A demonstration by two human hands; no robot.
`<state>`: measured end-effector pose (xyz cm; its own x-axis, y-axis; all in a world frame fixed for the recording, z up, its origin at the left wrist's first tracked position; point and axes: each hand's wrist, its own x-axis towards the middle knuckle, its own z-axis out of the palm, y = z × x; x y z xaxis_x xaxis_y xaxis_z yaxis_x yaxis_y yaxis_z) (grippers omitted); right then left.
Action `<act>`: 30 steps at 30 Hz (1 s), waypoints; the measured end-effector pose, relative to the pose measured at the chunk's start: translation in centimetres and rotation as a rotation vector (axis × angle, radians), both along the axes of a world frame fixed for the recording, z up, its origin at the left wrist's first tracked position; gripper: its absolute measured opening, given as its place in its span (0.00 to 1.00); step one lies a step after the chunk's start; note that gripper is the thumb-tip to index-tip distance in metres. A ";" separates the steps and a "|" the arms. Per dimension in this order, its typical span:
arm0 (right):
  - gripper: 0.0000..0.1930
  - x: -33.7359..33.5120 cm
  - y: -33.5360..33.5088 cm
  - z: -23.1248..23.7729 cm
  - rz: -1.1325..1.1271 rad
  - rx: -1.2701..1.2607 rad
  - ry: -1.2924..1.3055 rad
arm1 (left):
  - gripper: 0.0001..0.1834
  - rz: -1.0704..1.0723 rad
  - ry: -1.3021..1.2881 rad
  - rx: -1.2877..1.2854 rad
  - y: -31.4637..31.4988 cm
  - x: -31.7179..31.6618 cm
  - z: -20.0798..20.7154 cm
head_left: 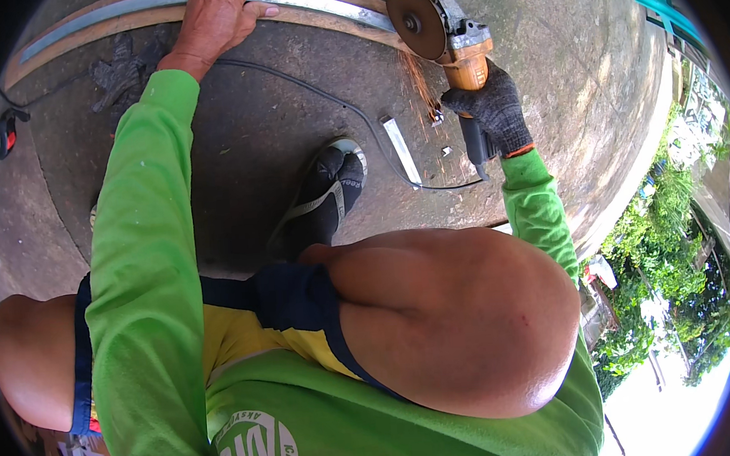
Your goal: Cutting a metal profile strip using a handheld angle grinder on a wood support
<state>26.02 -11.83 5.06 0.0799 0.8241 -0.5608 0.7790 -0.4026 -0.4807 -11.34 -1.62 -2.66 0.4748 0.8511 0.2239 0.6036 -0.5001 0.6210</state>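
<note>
My right hand (500,107), in a dark grey knit glove, is wrapped round the body of an angle grinder (466,65) with an orange gear housing. The grinder's brown cutting disc (416,21) meets the right end of a long silver metal strip (326,3), and orange sparks (417,78) spray down from there. My bare left hand (215,24) presses on the strip further left, its fingers closed over the metal and partly cut off by the upper edge. Under the strip lies a wooden board (78,38).
A short metal offcut (400,150) lies on the concrete floor (251,135) beside the black power cord (323,97). My foot in a dark sock and sandal (329,184) stands near the cord. A dark glove (117,72) and a tape measure (5,135) lie at left.
</note>
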 end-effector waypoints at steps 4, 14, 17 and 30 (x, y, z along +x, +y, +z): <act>0.30 0.0 0.0 0.0 0.022 0.013 -0.038 | 0.08 0.014 0.010 -0.003 0.0 0.2 0.1; 0.29 -0.3 -0.1 0.5 0.013 0.004 -0.087 | 0.09 0.024 0.018 -0.006 0.0 0.3 0.0; 0.29 -0.4 -0.1 0.4 0.015 0.035 -0.048 | 0.09 0.021 0.017 0.005 0.0 0.3 -0.1; 0.32 -0.5 -0.3 0.6 0.039 0.002 -0.118 | 0.09 0.039 0.013 -0.002 -0.1 0.3 0.1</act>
